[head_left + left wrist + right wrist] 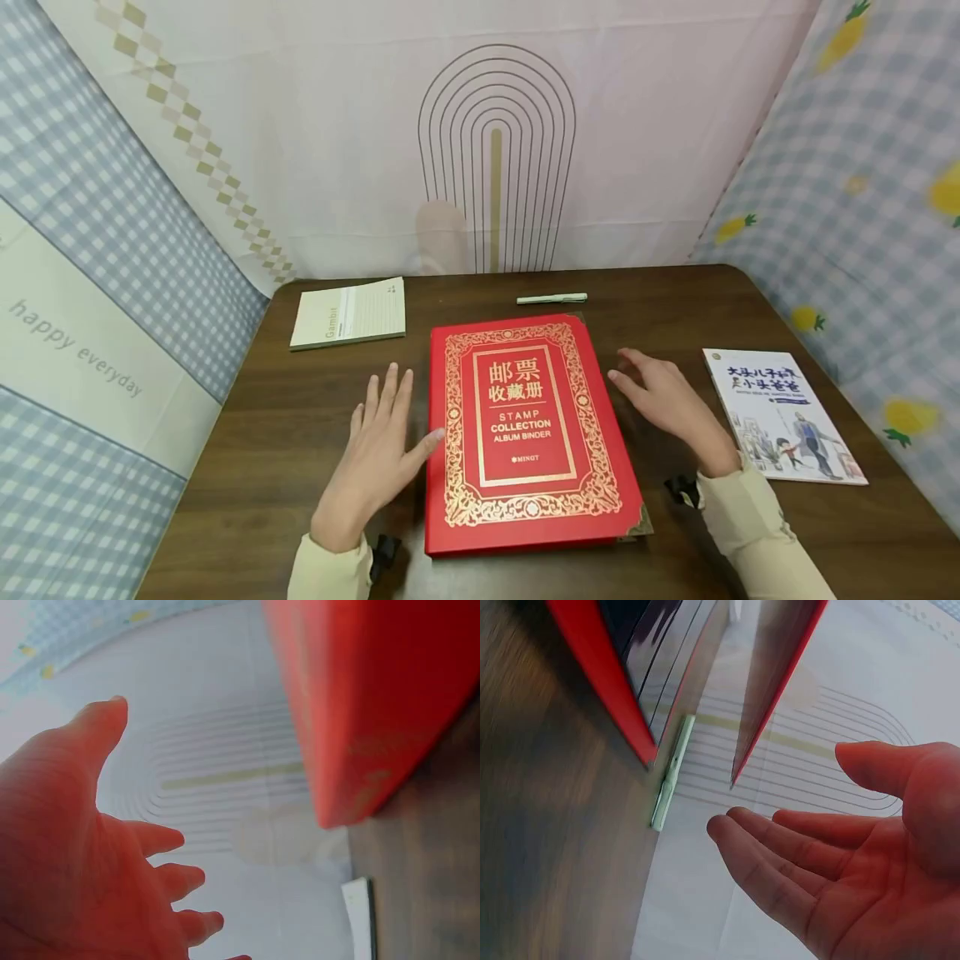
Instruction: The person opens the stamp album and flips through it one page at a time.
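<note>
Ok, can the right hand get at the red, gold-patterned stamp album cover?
Likely yes: the right hand is empty beside the raised cover, with nothing visible between them.

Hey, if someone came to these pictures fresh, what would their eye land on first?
Most likely the big red stamp album with its gold border, lying around the middle of the dark table. The right wrist view adds a surprise: at its open edge, the front cover stands ajar from the pages. Next, perhaps, come the white illustrated booklet on the right and the pale notepad at the back left.
</note>
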The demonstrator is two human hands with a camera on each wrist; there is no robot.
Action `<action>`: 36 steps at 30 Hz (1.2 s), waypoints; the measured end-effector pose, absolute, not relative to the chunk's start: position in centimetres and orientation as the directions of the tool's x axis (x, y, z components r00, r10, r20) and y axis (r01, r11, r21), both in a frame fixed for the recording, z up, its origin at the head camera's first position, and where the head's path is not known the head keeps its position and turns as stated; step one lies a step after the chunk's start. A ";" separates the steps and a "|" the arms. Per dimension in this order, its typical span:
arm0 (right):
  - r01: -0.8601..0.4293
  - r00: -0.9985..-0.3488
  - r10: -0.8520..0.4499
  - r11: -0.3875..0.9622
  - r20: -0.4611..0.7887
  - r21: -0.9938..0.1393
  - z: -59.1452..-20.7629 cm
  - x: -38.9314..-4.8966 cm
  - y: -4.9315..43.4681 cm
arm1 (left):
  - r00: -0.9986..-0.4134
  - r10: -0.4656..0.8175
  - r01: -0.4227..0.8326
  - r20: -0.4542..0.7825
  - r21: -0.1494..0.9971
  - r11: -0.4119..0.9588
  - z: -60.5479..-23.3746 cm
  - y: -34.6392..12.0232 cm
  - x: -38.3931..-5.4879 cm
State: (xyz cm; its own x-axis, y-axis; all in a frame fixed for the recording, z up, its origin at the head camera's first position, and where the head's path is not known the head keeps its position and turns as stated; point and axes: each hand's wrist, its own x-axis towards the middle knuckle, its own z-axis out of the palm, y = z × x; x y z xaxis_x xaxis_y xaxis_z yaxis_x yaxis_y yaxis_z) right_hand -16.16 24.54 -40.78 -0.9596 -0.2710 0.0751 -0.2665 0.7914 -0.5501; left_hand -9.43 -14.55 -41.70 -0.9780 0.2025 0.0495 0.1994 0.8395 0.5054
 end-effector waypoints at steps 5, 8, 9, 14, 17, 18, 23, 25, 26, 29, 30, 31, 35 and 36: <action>-0.222 -0.969 -0.243 0.764 0.049 -0.606 -40.7 -15.7 23.9 | -0.977 0.215 0.189 0.017 0.542 0.819 -41.0 -13.1 -7.9; -0.172 -0.974 -0.228 0.752 -0.007 -0.637 -40.7 -15.7 23.5 | -0.977 0.214 0.166 -0.020 0.564 0.809 -40.8 -12.1 -7.0; -0.156 -0.973 -0.228 0.745 -0.028 -0.649 -40.7 -15.7 23.4 | -0.976 0.215 0.158 -0.033 0.573 0.804 -40.7 -11.8 -6.7; -0.094 -0.965 -0.239 0.703 -0.109 -0.705 -40.7 -15.6 23.1 | -0.960 0.268 0.170 -0.074 0.609 0.775 -40.7 -10.2 -5.3; -0.059 -0.956 -0.251 0.663 -0.148 -0.747 -40.9 -15.6 22.9 | -0.945 0.321 0.211 -0.069 0.622 0.754 -40.8 -9.3 -4.6; -0.047 -0.954 -0.255 0.648 -0.158 -0.760 -40.9 -15.6 22.9 | -0.940 0.334 0.223 -0.066 0.624 0.749 -40.9 -9.1 -4.4; -0.008 -0.942 -0.285 0.554 -0.180 -0.833 -41.3 -15.6 23.0 | -0.921 0.373 0.220 -0.109 0.645 0.731 -41.5 -8.0 -3.8; 0.014 -0.934 -0.300 0.509 -0.192 -0.861 -41.5 -15.6 23.1 | -0.911 0.392 0.221 -0.128 0.650 0.727 -41.9 -7.6 -3.7; 0.023 -0.930 -0.310 0.489 -0.198 -0.872 -41.5 -15.6 23.2 | -0.906 0.403 0.228 -0.131 0.650 0.725 -42.0 -7.5 -3.6; 0.036 -0.920 -0.337 0.440 -0.202 -0.897 -41.6 -15.6 23.5 | -0.893 0.430 0.250 -0.135 0.645 0.722 -42.5 -6.9 -3.3; 0.036 -0.919 -0.341 0.428 -0.198 -0.903 -41.6 -15.6 23.5 | -0.889 0.438 0.257 -0.133 0.646 0.719 -42.7 -6.7 -3.2; 0.036 -0.919 -0.344 0.418 -0.194 -0.908 -41.6 -15.6 23.6 | -0.886 0.444 0.261 -0.134 0.646 0.717 -42.8 -6.5 -3.1; 0.044 -0.921 -0.341 0.393 -0.190 -0.919 -41.5 -15.6 23.8 | -0.880 0.453 0.266 -0.146 0.637 0.723 -43.4 -5.5 -2.6; 0.044 -0.921 -0.340 0.392 -0.189 -0.919 -41.5 -15.6 23.8 | -0.881 0.451 0.268 -0.144 0.633 0.726 -43.6 -5.3 -2.4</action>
State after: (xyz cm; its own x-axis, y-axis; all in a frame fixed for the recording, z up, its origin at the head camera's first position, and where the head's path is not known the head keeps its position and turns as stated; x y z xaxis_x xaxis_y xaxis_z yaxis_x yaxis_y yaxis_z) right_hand -15.59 23.80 -41.47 -0.9211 -0.3402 -0.1895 0.0441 0.3922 -0.9188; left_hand -2.45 -5.34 -43.57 -0.8808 0.4510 -0.1440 0.2682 0.7260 0.6333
